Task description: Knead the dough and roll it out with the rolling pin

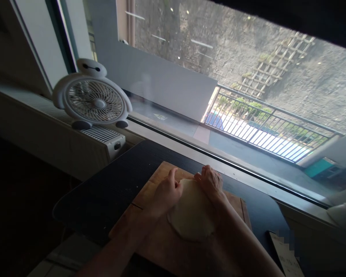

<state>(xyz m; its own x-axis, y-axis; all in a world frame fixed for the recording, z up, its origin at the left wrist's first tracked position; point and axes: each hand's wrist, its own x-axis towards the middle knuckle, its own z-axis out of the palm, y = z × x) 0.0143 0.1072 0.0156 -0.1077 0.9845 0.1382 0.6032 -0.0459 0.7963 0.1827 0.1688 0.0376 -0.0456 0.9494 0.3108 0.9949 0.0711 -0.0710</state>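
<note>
On the wooden board (151, 184), atop the dark tabletop (103, 196): flat dough (193, 215), presumably there for a firm base. I note left hand (170, 190) and right hand (212, 182) curled at its far edge, likely steadying it; whether either grip pinches dough, I cannot tell.

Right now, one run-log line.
dough sheet: flat on wooden board | left hand: far-left edge | right hand: far-right edge

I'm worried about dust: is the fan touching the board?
Apart. The head view shows the fan well away from the board, with dark table between them.
</note>
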